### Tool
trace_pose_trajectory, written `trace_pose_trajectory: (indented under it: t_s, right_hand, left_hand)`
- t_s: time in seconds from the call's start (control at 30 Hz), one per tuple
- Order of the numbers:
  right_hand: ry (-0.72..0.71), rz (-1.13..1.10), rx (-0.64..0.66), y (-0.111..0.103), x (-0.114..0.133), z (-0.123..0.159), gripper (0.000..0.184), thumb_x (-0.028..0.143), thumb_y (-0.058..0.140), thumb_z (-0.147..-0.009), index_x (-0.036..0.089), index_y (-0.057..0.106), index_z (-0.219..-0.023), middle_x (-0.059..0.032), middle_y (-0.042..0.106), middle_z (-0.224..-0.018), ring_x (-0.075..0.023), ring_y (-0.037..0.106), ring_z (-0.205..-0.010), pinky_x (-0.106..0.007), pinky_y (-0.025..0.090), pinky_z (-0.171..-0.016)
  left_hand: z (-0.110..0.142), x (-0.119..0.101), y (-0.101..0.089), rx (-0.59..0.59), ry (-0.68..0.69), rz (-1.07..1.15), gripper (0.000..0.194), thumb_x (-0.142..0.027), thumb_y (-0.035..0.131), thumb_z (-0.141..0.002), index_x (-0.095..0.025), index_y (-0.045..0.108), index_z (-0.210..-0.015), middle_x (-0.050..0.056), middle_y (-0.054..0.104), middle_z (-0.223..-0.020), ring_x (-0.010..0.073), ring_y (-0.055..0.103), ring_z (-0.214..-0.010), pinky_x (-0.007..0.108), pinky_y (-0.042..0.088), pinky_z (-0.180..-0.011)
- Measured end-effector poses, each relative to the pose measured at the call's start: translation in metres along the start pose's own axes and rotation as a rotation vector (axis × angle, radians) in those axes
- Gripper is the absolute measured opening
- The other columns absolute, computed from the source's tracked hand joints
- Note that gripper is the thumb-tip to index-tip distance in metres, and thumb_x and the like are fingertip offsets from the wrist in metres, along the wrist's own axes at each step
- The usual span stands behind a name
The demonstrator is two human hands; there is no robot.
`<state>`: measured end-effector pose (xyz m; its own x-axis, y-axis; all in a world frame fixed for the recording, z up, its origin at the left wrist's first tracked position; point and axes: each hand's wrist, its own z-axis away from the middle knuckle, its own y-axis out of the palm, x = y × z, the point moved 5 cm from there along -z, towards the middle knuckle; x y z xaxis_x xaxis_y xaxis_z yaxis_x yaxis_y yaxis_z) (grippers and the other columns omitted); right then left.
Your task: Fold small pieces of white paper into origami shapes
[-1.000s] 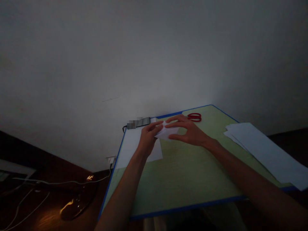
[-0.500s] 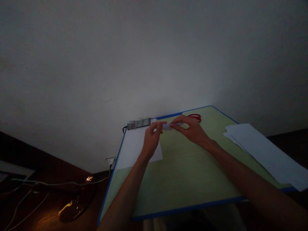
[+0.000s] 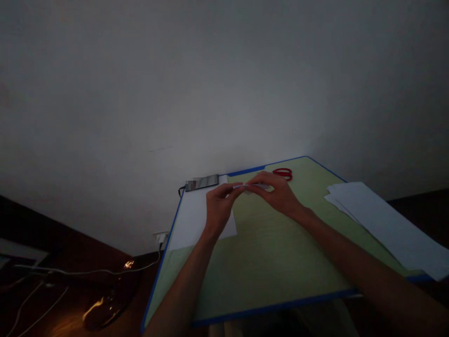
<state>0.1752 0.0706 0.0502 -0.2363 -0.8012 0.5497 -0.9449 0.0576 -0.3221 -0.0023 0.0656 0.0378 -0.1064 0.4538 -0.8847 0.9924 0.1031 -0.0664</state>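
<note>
A small white piece of paper (image 3: 261, 186) is pinched between the left hand (image 3: 219, 204) and the right hand (image 3: 281, 194), one grip at each end, so neither hand is nearer. It shows almost edge-on, its long axis running from left to right, fingertips nearly meeting along it; any folds are too thin to make out. It appears to be held above the far half of the green surface (image 3: 273, 267).

Counted, there are two hands, one pinched piece, one phone (image 3: 209, 182) at the far left corner and one pair of red-handled scissors (image 3: 284, 174) just beyond the right hand, its blades not clearly visible. One white sheet (image 3: 189, 220) lies at the left, partly behind the left hand. At the right, a stack of white paper (image 3: 382, 220) has at least two sheets, the full number impossible to tell, and reaches past the surface's edge.
</note>
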Motion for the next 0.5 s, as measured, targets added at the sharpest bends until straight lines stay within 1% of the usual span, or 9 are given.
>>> trace_pose_trajectory:
  t_s: [0.17,0.37,0.5]
  right_hand:
    - [-0.004,0.011,-0.054,-0.0019,0.0013,0.0001,0.007,0.030,0.072,-0.091,0.024,0.076,-0.090,-0.0016,0.074,-0.082,-0.0174,0.067,-0.077,-0.033,0.051,-0.075]
    - [0.011,0.006,-0.080,-0.0022,-0.0003,0.0011,0.008,0.032,0.072,-0.091,0.025,0.077,-0.089,-0.0012,0.075,-0.083,-0.0171,0.068,-0.078,-0.032,0.052,-0.075]
    - [0.036,0.008,-0.069,-0.0018,-0.0018,0.0016,0.010,0.034,0.072,-0.091,0.026,0.078,-0.090,-0.0015,0.076,-0.084,-0.0179,0.068,-0.079,-0.033,0.052,-0.076]
  left_hand:
    - [-0.0005,0.0014,0.0008,-0.033,-0.022,0.135,0.015,-0.030,0.088,-0.069,-0.023,0.082,-0.080,0.005,0.080,-0.084,0.0184,0.072,-0.079,0.031,0.057,-0.078]
    - [-0.0002,0.0009,0.0012,-0.015,-0.021,0.182,0.013,-0.029,0.086,-0.072,-0.023,0.082,-0.084,0.006,0.080,-0.090,0.0196,0.073,-0.087,0.034,0.057,-0.085]
    - [-0.0005,0.0000,0.0006,-0.041,-0.034,0.201,0.013,-0.027,0.087,-0.070,-0.023,0.082,-0.081,0.006,0.080,-0.089,0.0204,0.073,-0.088,0.037,0.057,-0.088]
